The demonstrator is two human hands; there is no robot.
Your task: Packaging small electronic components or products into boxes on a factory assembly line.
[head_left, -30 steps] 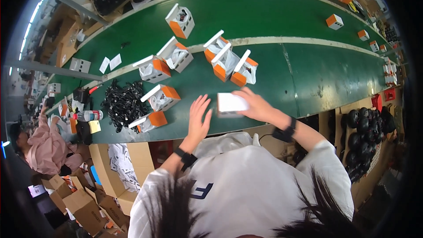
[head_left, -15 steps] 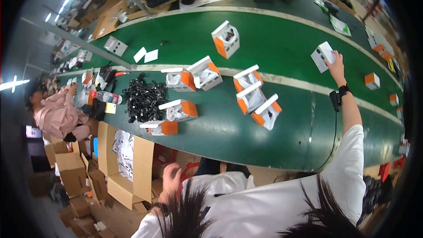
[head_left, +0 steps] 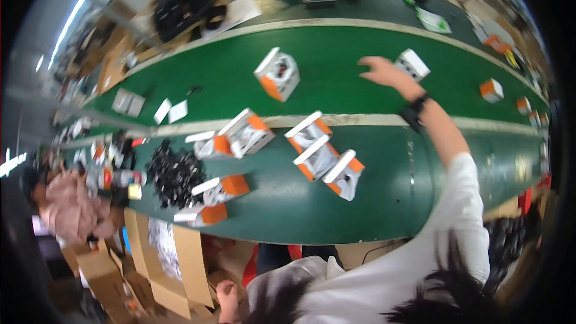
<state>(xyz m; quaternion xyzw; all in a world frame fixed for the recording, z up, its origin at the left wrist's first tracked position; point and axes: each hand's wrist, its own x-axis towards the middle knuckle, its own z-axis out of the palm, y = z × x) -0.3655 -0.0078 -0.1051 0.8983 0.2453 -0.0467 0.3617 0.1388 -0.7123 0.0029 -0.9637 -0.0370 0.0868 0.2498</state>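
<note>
My right hand (head_left: 382, 72) is stretched over the green conveyor belt (head_left: 342, 99), fingers extended and nothing in them. Just beyond its wrist sits a white box (head_left: 414, 64), partly hidden by the hand. To the left of my fingertips, on the same belt, an open orange-and-white box (head_left: 277, 75) shows a white bag and a dark item inside. My left hand (head_left: 228, 296) hangs low near my lap, beside a cardboard carton (head_left: 193, 264); its fingers are curled together with no object visible in them.
On the near bench (head_left: 270, 216) stand several open orange-and-white boxes, among them a box (head_left: 243, 134) beside the belt's edge. A heap of black cables (head_left: 174, 174) lies left of them. Another person (head_left: 78, 204) sits at far left. Closed boxes stand on the belt at right.
My right hand has let go of the white box, leaving it on the belt, and moved left. My left hand has dropped lower. The whole view has shifted.
</note>
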